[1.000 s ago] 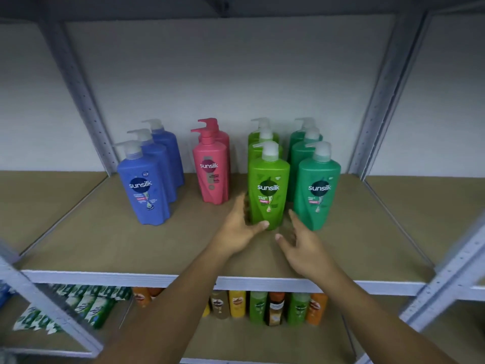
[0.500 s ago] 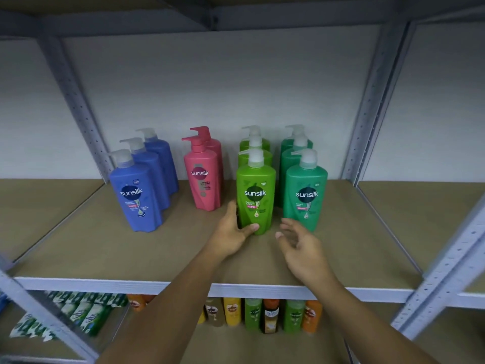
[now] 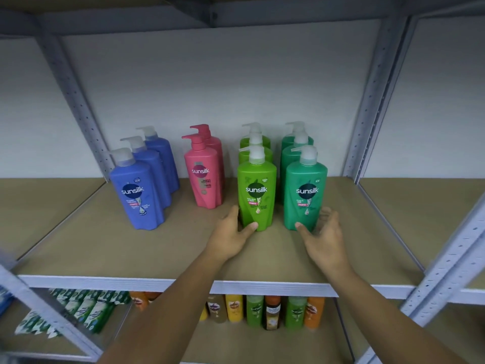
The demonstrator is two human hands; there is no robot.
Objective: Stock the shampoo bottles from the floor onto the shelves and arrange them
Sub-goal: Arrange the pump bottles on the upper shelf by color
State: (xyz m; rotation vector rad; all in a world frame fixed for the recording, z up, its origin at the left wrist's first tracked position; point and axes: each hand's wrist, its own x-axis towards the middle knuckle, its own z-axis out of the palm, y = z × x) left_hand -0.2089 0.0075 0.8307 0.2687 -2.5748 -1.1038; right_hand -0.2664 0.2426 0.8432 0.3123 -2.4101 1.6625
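Shampoo bottles (image 3: 136, 193) stand in four rows on the shelf (image 3: 105, 232), just beyond both hands. Left hand (image 3: 228, 232) grips the lime bottle (image 3: 257, 190) at its base; right hand (image 3: 325, 237), fingers (image 3: 326, 212) spread, cups the teal bottle (image 3: 305, 190) (contact unclear). Mostly stocked, I judge; pink row (image 3: 200, 177) runs short.

Showing two bare arms, a left forearm (image 3: 168, 311) and a right forearm (image 3: 380, 311), both slim and smooth, wearing nothing from the wrists down to the lower edge of the view. Ending in a bare left hand (image 3: 231, 232) and a bare right hand (image 3: 324, 237), displaying a short-trimmed nail on the left thumb (image 3: 252, 226). Blurring a little at the right fingers (image 3: 326, 212), leaving finer detail there unreadable.
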